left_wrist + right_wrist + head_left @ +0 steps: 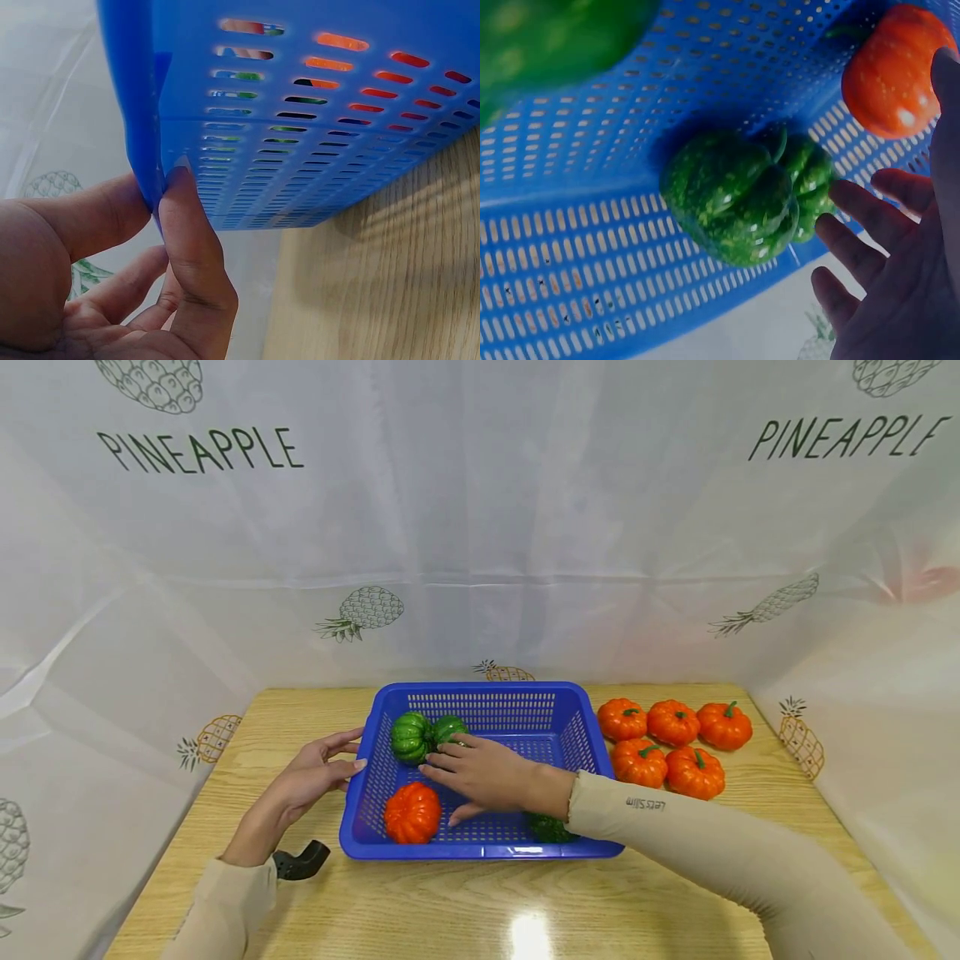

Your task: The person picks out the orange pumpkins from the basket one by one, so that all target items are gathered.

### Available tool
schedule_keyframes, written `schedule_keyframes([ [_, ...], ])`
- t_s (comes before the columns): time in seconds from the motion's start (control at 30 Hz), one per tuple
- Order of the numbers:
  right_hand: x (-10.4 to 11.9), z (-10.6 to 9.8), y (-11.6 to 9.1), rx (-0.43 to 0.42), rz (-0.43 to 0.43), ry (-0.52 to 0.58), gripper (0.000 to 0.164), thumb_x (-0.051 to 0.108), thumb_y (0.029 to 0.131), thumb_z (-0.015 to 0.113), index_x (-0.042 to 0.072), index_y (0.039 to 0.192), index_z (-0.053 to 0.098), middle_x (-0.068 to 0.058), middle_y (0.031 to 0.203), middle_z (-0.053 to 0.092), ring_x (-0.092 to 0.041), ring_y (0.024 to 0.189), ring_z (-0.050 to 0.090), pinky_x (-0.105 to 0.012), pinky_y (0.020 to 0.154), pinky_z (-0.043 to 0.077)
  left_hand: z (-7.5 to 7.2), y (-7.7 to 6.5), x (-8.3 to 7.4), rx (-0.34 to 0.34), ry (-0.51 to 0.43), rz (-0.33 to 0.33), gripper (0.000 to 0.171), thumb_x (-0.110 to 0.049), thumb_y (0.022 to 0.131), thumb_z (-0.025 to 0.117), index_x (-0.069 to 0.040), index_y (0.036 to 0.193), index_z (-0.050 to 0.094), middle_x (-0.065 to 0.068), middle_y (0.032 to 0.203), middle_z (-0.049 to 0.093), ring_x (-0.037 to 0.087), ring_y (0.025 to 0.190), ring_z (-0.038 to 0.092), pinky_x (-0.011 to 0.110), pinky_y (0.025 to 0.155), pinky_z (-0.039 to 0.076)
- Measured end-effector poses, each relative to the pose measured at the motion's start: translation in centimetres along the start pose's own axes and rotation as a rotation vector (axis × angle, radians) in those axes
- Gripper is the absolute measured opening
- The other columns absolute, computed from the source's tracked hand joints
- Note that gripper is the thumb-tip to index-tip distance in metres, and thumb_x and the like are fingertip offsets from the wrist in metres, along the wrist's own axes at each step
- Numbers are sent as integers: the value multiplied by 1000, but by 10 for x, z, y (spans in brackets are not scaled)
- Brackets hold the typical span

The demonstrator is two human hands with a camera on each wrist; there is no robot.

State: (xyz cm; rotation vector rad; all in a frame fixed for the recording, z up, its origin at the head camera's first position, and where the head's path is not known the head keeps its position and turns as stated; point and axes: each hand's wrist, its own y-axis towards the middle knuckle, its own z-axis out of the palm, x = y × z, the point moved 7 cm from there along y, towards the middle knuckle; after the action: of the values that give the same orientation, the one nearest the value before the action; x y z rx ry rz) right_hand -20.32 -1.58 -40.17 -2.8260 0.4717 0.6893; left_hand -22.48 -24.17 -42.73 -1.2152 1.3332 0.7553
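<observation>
My left hand (318, 772) pinches the left rim of a blue plastic basket (480, 687); in the left wrist view thumb and fingers lie on either side of the rim (139, 112). Over the basket's inside reaches my right hand (491, 772), fingers spread and holding nothing. Two green pumpkins, one larger (727, 199) and one partly behind it (814, 184), lie right by its fingertips. Near its thumb sits an orange pumpkin (412, 812) in the basket's front left. Another green pumpkin (551, 828) lies at the front right, partly hidden under the right forearm.
Several orange pumpkins (672, 723) stand in two rows on the wooden table (420, 910), right of the basket. A black curved object (303, 862) shows beside my left wrist. A white curtain (480, 527) with pineapple prints hangs behind the table and along its sides.
</observation>
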Motion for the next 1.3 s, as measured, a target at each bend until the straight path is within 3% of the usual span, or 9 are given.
schedule_keyframes([
  [0.5,7,4,15,16,13,34,83,77,101,41,18,157,52,5,152,59,-16,141,53,-36,123,37,1,0,-2,-2,13,1,72,-5,104,62,5,165,25,35,147,40,14,86,71,28,80,63],
  [0.8,12,0,22,21,19,131,78,73,100,51,16,154,54,4,148,62,-16,139,54,-35,123,37,1,1,-3,1,5,5,71,-5,104,61,5,165,26,36,148,40,15,86,72,29,80,63],
  [1.07,13,-5,26,10,20,282,76,67,99,60,13,152,52,0,148,61,-17,141,52,-35,123,36,2,-1,-4,11,9,17,72,-7,105,61,7,164,24,35,145,41,15,86,72,29,79,63],
  [1.3,16,-7,31,-8,9,493,78,58,97,70,11,155,47,-4,151,59,-19,144,50,-33,125,32,0,-1,-1,-1,11,11,71,-6,104,61,6,164,26,34,145,42,15,87,72,30,81,63],
])
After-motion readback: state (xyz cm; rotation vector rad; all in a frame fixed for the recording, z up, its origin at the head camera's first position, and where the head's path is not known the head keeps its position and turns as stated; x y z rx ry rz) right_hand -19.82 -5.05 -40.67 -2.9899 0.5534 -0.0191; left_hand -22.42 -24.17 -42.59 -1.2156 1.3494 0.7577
